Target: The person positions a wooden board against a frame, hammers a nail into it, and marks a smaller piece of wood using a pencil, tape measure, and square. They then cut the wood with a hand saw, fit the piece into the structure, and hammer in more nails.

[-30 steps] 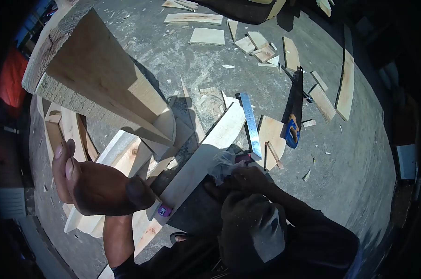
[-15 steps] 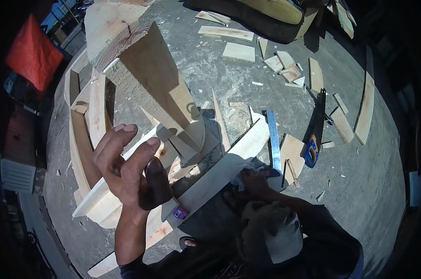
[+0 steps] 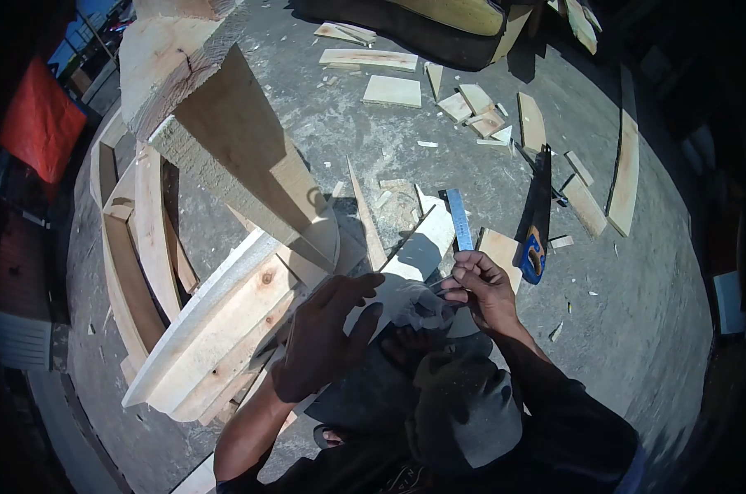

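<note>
My left hand (image 3: 327, 329) hangs over a pale plank (image 3: 426, 244), palm down, thumb and fingers apart, with nothing visible in it. Beside it on the left lies a curved wooden assembly (image 3: 224, 329) of joined boards. My right hand (image 3: 486, 295) is closed in a pinch; a thin dark bit shows at its fingertips, too small to name. Just left of those fingers, a crumpled clear plastic bag (image 3: 414, 303) rests in shadow on the plank. The metal blade of a square or ruler (image 3: 458, 221) lies just beyond my right hand.
A handsaw (image 3: 536, 247) with a blue and orange handle lies to the right. Wood offcuts (image 3: 392, 90) are scattered on the concrete ground (image 3: 323, 123). A tall wooden piece (image 3: 241, 132) stands at upper left, with curved frames (image 3: 126, 263) beside it. A dark padded object (image 3: 439, 29) is at the top.
My left hand has dropped rightward from its raised position, its fingers uncurling. My right hand has lifted off the plastic bag and moved right, now pinching. The view has shifted slightly right.
</note>
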The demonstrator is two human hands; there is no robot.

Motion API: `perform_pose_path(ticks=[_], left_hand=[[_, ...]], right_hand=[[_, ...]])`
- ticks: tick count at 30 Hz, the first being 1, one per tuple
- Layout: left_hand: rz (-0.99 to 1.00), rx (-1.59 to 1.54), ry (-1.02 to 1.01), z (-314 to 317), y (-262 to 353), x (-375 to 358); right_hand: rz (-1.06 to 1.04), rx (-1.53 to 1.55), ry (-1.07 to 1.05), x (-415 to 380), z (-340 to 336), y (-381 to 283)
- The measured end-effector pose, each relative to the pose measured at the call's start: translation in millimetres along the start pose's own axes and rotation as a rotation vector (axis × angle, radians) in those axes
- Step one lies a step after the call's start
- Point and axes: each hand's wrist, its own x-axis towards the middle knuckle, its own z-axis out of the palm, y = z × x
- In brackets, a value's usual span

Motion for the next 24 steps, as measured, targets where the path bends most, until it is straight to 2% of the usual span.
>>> perform_pose_path(ticks=[1, 2, 4, 7, 8, 9, 10, 11, 13, 15, 16, 17, 19, 20, 24], left_hand=[[0.018, 0.001, 0.002, 8, 0, 3], [-0.038, -0.115, -0.041, 16, 0, 5], [-0.158, -0.351, -0.079, 30, 4, 11], [-0.004, -0.373, -0.012, 49, -9, 12], [-0.152, -0.453, -0.022, 51, -3, 11], [-0.151, -0.467, -0.064, 49, -1, 13], [-0.127, -0.465, -0.015, 46, -2, 13], [-0.112, -0.467, 0.026, 42, -2, 11], [-0.036, -0.355, 0.099, 21, 2, 11], [-0.137, -0.489, 0.208, 4, 10, 6], [-0.136, -0.373, 0.193, -14, 10, 2], [-0.13, -0.255, 0.182, -26, 9, 2], [-0.077, -0.286, 0.328, -33, 12, 1], [-0.051, -0.238, 0.33, -38, 22, 5], [0.13, -0.145, 0.324, -59, 46, 9]], right_hand=[[-0.012, 0.187, -0.051, -2, 8, -13], [-0.032, 0.189, -0.051, -5, 18, -22], [0.028, 0.421, -0.263, -9, 37, -33], [0.115, 0.321, -0.447, -13, 45, -18], [0.099, 0.327, -0.419, -16, 45, -20], [0.137, 0.236, -0.424, -21, 44, -22], [0.188, 0.155, -0.417, -30, 37, -21], [0.136, -0.172, -0.376, -35, 18, -20], [0.035, -0.93, -0.231, -48, -59, 29], [0.074, -0.95, -0.222, -83, -222, 188], [0.266, -1.497, -0.095, -126, -172, 106], [0.255, -1.541, -0.076, -162, -207, 145], [0.021, -1.583, 0.035, -239, -280, 252], [0.142, -1.545, 0.166, -260, -275, 250], [0.28, -1.492, 0.382, -270, -260, 259]])
